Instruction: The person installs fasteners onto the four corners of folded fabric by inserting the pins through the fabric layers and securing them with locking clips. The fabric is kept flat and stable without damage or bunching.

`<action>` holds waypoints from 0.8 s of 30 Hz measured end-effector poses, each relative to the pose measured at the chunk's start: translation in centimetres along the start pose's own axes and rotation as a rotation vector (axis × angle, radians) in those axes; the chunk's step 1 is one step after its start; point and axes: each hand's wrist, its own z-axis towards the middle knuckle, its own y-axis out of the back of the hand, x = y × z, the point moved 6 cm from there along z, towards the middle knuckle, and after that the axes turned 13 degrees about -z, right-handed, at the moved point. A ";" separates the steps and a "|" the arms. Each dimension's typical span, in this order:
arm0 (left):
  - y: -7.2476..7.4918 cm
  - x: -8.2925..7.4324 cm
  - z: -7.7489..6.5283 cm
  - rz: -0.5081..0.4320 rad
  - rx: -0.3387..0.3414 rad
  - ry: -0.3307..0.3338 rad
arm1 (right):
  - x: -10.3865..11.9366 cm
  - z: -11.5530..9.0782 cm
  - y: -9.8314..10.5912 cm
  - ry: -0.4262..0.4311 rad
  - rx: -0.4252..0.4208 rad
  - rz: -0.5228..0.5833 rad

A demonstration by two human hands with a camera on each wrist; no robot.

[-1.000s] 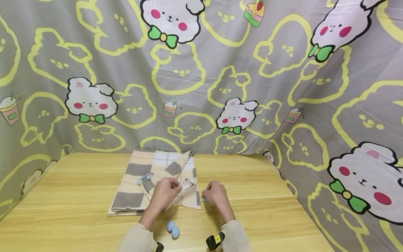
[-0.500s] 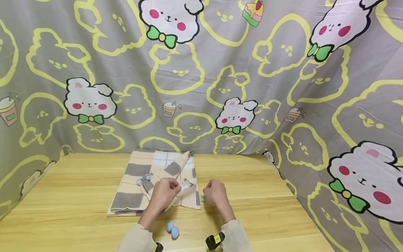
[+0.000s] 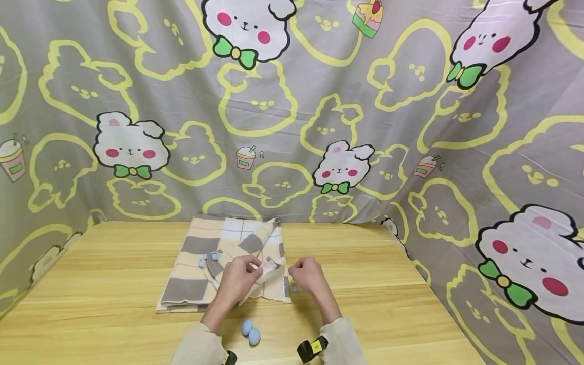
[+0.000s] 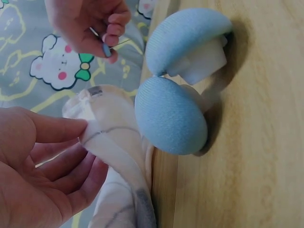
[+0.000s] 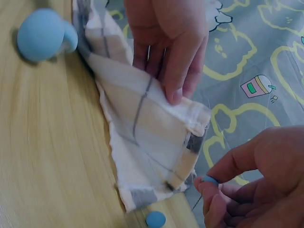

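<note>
Right wrist view shows the left hand (image 5: 173,40) pinching the beige-and-grey checked cloth (image 5: 130,111) above the bench (image 5: 52,142), the right hand (image 5: 268,166) pinching a small round blue piece (image 5: 209,179), perhaps pin-like; taut cloth should help.

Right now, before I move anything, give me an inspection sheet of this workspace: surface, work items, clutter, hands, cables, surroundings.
Surface: wooden table, light grain.
Work items: checked cloth with a corner lifted; two mushroom-shaped blue pieces side by side at the near edge of the cloth, more blue pieces on its left part, small round blue piece on the table near the right hand.
Clutter: nothing seen.
Hands: left hand pinches the cloth; right hand pinches a tiny blue item.
Cables: nothing seen.
Surroundings: cartoon-print fabric behind and at both sides.
</note>
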 end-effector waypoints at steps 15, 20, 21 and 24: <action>0.2 -0.2 0.1 0.022 -0.043 0.002 | 1.2 -0.4 -1.2 0.059 0.094 0.173; 0.1 -0.2 0.0 0.024 -0.033 0.000 | 1.4 -0.6 -1.7 0.069 0.128 0.202; 0.1 -0.2 0.0 0.024 -0.033 -0.001 | 1.3 -0.6 -1.8 0.067 0.129 0.198; 0.1 -0.3 0.0 0.024 -0.032 -0.004 | 1.3 -0.6 -2.0 0.065 0.141 0.198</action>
